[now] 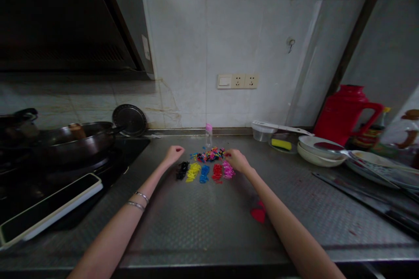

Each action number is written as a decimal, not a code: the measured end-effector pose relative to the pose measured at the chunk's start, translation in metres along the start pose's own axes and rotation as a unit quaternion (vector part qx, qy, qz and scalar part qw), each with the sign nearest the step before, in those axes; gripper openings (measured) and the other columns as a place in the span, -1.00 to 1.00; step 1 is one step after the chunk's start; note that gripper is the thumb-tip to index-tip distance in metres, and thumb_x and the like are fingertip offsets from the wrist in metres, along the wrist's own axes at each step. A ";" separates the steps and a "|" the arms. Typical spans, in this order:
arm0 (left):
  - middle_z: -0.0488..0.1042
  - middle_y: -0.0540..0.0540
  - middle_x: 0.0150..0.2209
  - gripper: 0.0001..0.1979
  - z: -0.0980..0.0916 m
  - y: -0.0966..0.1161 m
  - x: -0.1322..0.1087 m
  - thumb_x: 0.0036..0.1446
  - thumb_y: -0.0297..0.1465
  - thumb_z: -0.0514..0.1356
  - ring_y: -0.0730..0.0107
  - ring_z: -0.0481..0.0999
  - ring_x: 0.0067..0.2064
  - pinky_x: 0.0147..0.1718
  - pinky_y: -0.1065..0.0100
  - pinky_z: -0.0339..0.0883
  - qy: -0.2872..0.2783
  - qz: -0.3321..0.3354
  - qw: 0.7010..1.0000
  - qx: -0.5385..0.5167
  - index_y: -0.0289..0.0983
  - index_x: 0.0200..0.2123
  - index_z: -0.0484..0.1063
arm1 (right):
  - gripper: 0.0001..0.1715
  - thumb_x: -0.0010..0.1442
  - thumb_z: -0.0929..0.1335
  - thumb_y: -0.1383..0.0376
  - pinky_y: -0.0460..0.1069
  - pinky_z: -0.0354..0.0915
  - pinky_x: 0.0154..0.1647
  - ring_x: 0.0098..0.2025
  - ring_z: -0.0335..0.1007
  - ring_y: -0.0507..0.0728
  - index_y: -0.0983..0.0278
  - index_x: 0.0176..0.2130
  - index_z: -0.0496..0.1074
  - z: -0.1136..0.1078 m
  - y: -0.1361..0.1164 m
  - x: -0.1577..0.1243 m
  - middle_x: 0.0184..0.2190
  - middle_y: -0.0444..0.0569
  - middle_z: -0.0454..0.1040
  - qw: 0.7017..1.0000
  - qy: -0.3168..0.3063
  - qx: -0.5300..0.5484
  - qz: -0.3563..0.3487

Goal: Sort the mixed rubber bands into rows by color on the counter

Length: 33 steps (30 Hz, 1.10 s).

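Note:
A loose heap of mixed small rubber bands point(211, 154) lies on the metal counter. In front of it sit separate piles of black bands point(182, 170), yellow bands point(193, 172), blue bands point(204, 174), red bands point(217, 172) and pink bands point(228, 170). My left hand point(173, 156) hovers left of the heap, above and beside the black pile, its fingers closed in a pinch. At the heap's right end, just over the pink pile, my right hand point(238, 161) has its fingertips drawn together. Whatever either hand pinches is too small to make out.
Behind the heap stands a small clear bottle point(208, 136) with a pink cap. A phone point(52, 209) rests by the stove at left, near a pan point(75, 141). Bowls point(322, 152), a red thermos point(342, 115) and a long dark utensil point(360, 198) occupy the right; a red object point(258, 214) lies near my right forearm.

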<state>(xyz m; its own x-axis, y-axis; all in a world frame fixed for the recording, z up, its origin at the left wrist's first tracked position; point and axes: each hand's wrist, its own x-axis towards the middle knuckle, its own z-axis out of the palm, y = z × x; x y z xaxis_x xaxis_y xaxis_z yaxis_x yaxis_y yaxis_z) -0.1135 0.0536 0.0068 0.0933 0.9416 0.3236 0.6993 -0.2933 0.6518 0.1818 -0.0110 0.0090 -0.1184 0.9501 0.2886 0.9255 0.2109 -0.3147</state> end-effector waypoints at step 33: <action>0.53 -0.12 -0.32 -0.72 0.009 -0.035 -0.008 -0.08 -0.35 0.06 0.33 0.47 -0.26 -0.30 0.44 0.28 0.078 -0.078 0.989 -0.094 -0.35 -0.36 0.50 | -0.55 -0.02 0.31 0.32 -0.15 0.13 -0.43 -0.31 0.37 0.08 0.23 -0.07 0.37 0.008 -0.008 0.027 -0.30 0.01 0.49 0.997 -0.080 -0.001 -0.010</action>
<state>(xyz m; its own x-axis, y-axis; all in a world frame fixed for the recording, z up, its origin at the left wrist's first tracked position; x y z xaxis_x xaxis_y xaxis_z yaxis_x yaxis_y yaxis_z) -0.1323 0.0583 -0.0250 -0.1256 0.9453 0.3011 0.5513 -0.1858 0.8133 0.1686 0.0154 0.0117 -0.1923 0.9704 0.1463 0.9232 0.2294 -0.3082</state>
